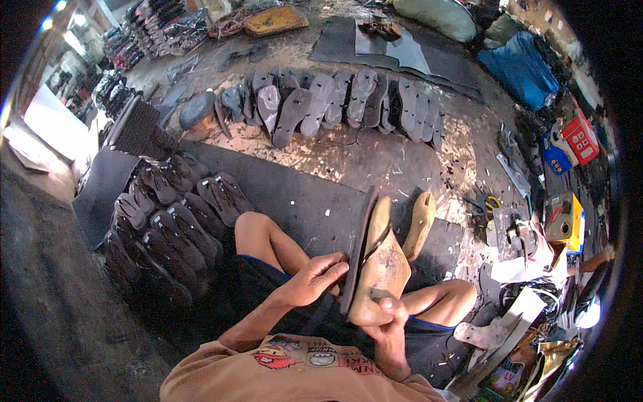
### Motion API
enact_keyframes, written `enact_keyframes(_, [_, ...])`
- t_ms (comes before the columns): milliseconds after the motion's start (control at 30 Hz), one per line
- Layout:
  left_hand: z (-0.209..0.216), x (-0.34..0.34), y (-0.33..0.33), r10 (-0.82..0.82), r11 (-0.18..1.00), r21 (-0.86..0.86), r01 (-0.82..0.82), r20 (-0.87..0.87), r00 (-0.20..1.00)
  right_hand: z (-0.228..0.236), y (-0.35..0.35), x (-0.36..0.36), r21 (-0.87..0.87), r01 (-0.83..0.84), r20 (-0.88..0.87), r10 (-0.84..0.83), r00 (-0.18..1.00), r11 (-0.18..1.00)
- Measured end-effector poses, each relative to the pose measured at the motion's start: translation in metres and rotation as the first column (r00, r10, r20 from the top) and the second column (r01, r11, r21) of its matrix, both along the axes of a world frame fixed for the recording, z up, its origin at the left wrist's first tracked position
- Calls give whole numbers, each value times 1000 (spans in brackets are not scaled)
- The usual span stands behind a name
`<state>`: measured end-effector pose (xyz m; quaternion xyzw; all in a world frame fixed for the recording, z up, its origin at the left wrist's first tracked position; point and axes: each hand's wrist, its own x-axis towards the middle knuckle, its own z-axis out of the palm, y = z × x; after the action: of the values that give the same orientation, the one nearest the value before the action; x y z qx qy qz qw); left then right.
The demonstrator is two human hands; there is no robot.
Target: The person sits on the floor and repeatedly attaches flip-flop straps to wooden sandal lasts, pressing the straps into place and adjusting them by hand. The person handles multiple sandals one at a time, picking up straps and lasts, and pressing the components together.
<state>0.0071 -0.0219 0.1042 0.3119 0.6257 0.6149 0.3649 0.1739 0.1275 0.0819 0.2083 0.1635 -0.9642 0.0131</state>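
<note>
A pale wooden shoe last (385,264) stands tilted in front of me, toe up, with a dark sandal (358,258) fitted along its left side. The sandal's thin strap crosses the last near the toe. My left hand (313,280) grips the sandal's sole edge, thumb on top and fingertips partly hidden behind it. My right hand (387,318) is closed round the heel end of the last, thumb over the wood. A second wooden last (420,224) lies on the floor just beyond, to the right.
Finished dark sandals (177,234) lie in rows at my left. Several grey soles (315,104) are lined up ahead. On the right are scissors (493,202), a yellow box (566,221), a red box (581,139) and scraps. A black sheet (301,194) covers the floor before me.
</note>
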Motion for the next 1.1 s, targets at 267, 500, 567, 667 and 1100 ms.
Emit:
enact_keyframes(267, [-153, 58, -19, -128, 989, 141, 47, 651, 748, 49, -16, -22, 767, 38, -214, 200, 956, 640])
enact_keyframes(500, [-83, -3, -2, 91, 930, 200, -310, 690, 718, 0, -15, -60, 872, 194, -225, 18, 974, 450])
enact_keyframes(567, [-65, 6, 7, 237, 938, 63, -341, 600, 764, -13, -25, -67, 993, 53, -53, -8, 999, 104])
enact_keyframes(667, [-109, -15, -2, 492, 868, -101, -486, 298, 818, -28, -37, -70, 984, 6, -7, 5, 1000, 178])
enact_keyframes(1100, [-3, -58, -76, 177, 912, -242, -332, -497, 849, 10, 33, -99, 875, 81, -107, -28, 994, -477])
